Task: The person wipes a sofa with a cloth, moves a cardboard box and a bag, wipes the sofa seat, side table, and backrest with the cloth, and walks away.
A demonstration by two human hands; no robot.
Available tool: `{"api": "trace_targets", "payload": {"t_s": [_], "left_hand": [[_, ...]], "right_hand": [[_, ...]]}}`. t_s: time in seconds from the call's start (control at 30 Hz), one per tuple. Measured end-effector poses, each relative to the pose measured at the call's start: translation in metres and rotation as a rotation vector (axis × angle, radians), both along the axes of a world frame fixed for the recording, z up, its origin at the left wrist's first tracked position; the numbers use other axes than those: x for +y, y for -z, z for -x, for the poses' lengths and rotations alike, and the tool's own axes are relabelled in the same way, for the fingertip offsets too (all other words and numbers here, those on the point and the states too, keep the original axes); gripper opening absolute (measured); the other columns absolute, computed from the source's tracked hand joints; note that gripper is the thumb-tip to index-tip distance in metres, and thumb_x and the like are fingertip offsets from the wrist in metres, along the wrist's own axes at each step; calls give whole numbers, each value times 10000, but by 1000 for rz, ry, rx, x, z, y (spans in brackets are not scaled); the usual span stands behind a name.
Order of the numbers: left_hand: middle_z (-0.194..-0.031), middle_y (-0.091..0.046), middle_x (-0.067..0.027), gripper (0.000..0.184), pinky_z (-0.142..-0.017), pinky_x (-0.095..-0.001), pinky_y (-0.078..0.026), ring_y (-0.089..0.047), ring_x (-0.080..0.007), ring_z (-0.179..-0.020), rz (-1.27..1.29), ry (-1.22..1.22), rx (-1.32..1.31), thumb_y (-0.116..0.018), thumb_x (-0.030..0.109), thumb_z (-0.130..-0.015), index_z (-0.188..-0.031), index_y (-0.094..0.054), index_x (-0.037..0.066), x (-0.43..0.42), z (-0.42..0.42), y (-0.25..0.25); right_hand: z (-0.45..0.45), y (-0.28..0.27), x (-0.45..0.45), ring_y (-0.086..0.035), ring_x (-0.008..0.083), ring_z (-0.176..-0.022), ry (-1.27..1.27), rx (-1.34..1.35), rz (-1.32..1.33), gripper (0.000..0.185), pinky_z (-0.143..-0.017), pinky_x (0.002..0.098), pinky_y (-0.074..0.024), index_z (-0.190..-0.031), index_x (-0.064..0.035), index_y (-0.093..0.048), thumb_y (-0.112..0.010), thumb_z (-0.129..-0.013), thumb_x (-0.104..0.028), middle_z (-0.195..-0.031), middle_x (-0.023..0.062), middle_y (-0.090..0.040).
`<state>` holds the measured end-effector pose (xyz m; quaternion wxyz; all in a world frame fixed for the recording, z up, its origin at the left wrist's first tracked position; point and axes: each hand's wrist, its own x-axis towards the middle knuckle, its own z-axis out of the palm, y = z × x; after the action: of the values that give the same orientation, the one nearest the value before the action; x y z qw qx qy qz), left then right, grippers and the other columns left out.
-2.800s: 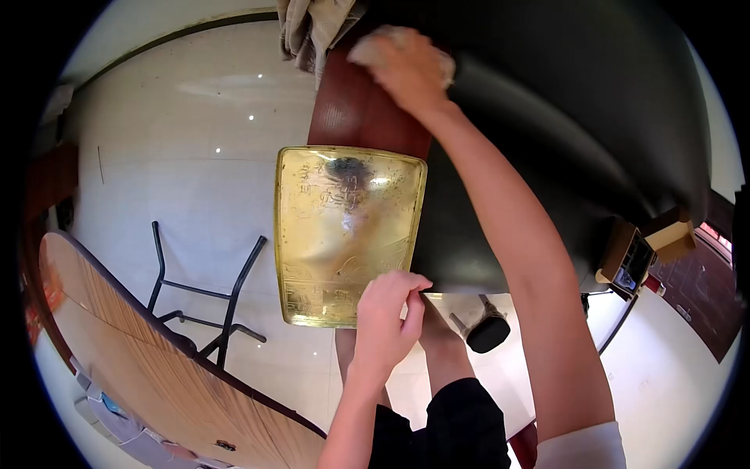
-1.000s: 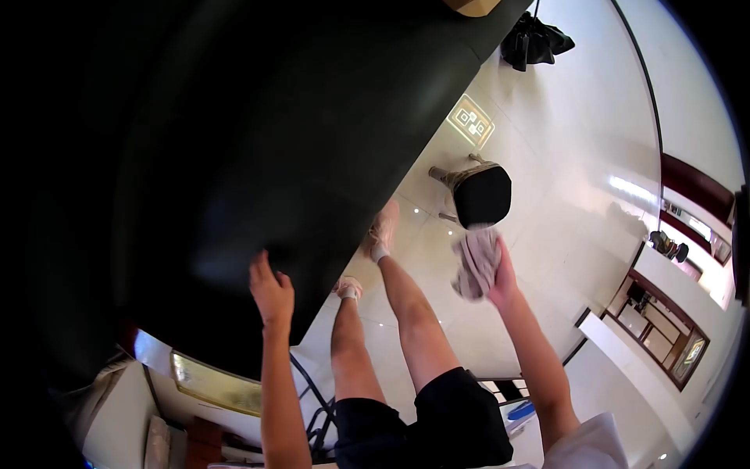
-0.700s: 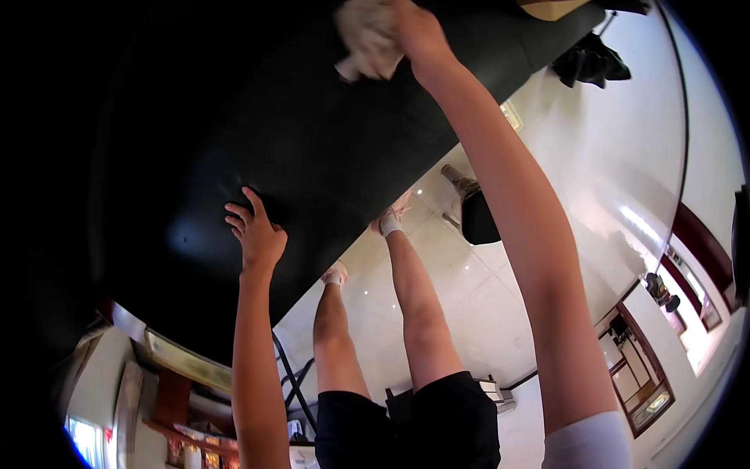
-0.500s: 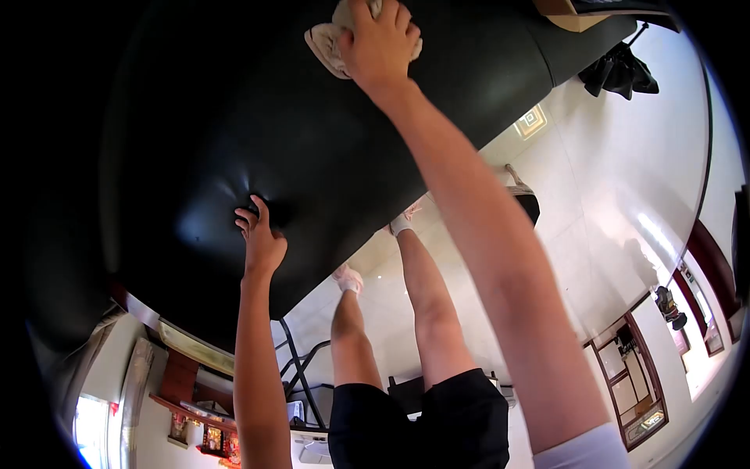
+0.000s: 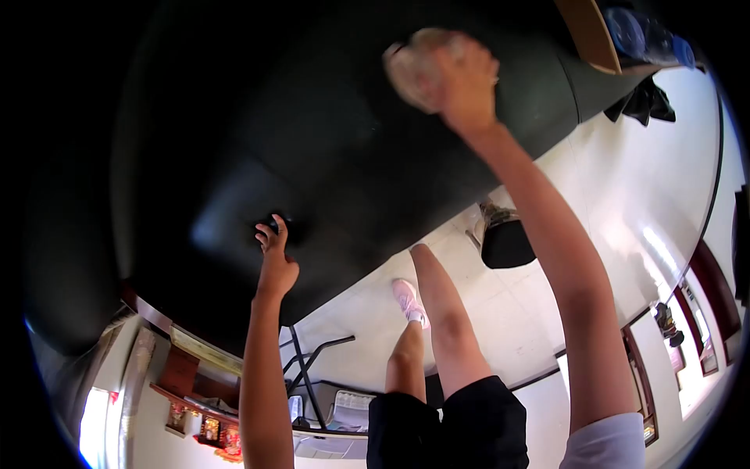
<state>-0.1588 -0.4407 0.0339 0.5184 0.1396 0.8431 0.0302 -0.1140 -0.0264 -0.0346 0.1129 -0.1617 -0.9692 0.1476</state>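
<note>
A black, leather-like cushioned seat (image 5: 328, 187) fills the upper left and middle of the view. My right hand (image 5: 469, 90) holds a bunched pale cloth (image 5: 414, 74) against its surface; both are smeared by motion. Lower on the left, my left hand (image 5: 277, 258) presses on the black padding with bent fingers held apart. The padding dips and shines around these fingertips. No object shows in the left hand, though the dark dip partly hides the finger ends.
At the upper right is a cardboard box edge (image 5: 590, 35) beside a clear plastic bottle (image 5: 648, 39). A black folded item (image 5: 644, 102) hangs below it. A dark stool-like object (image 5: 506, 242) stands on the pale tiled floor (image 5: 484, 293). Black metal legs (image 5: 305, 367) stand at lower left.
My right hand has moved right and slightly down across the padding with the cloth. My left hand still presses the padding. The view has shifted, and my legs have stepped.
</note>
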Motion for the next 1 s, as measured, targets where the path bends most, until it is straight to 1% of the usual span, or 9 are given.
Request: {"api": "trace_targets", "payload": {"t_s": [0.17,0.27,0.3,0.4,0.63,0.7,0.83,0.9,1.0], "left_hand": [[-1470,24,-417,891,-1124,-564,-214,-52,-652,-1324,16,31,29,-453,-106,-752,-1516,-39,94,5,-1,-4],[-1477,21,-408,896,-1125,-564,-215,-53,-647,-1327,30,54,-56,-456,-115,-751,-1516,-40,97,6,5,-4],[-1480,22,-404,899,-1126,-563,-216,-46,-646,-1329,4,69,-73,-459,-122,-749,-1516,-44,97,0,6,-2],[-1486,24,-395,906,-1129,-561,-215,-34,-642,-1333,-70,27,-54,-464,-134,-745,-1517,-51,99,-4,0,-1],[-1484,26,-404,944,-1118,-611,-179,-18,-621,-1353,-87,-3,115,-554,-83,-731,-1518,-57,74,-3,-19,14],[-1496,26,-386,942,-1131,-594,-161,-17,-602,-1366,-71,-31,96,-541,-99,-734,-1521,-57,86,3,-17,7],[-1531,45,-322,948,-1159,-545,-145,-10,-535,-1401,-99,-33,56,-476,-150,-743,-1532,-42,144,-5,-9,10],[-1539,72,-300,960,-1172,-515,-137,12,-509,-1411,-90,-92,-59,-447,-171,-749,-1536,-26,180,-9,-3,7],[-1541,86,-291,969,-1171,-504,-162,18,-500,-1414,-80,-101,-94,-445,-179,-753,-1537,-23,205,-5,6,-2]], "right_hand": [[62,-4,-71,-426,409,-1120,785,173,133,506,-905,522,-339,-1158,-62,-539,-649,-773,-372,-1278,247,-438],[81,3,-225,-550,360,-971,288,9,56,397,-801,496,-418,-1002,-80,-625,-609,-729,-368,-998,193,-590],[102,-54,-242,-625,325,-830,-67,-492,425,299,-718,471,-465,-870,-79,-663,-602,-718,-330,-868,125,-647],[114,-13,-224,-655,269,-753,-695,71,241,213,-633,454,-486,-804,-110,-681,-585,-744,-291,-802,73,-665],[162,-9,45,-529,300,-1013,501,-95,-255,181,-857,495,-414,-1002,-172,-515,-592,-848,-229,-1035,94,-513],[150,46,14,-581,296,-866,290,136,-482,321,-723,474,-466,-951,-86,-642,-639,-771,-352,-932,141,-616],[88,-24,-160,-572,302,-942,-354,-335,69,169,-846,618,-434,-867,-118,-643,-580,-779,-249,-963,135,-615],[20,-31,-141,-560,309,-938,-913,-106,130,168,-852,580,-418,-945,-138,-593,-568,-818,-244,-1009,112,-577],[-30,-53,-24,-543,320,-933,-903,43,0,200,-861,523,-394,-1062,-166,-520,-548,-877,-238,-1079,78,-520]]}}
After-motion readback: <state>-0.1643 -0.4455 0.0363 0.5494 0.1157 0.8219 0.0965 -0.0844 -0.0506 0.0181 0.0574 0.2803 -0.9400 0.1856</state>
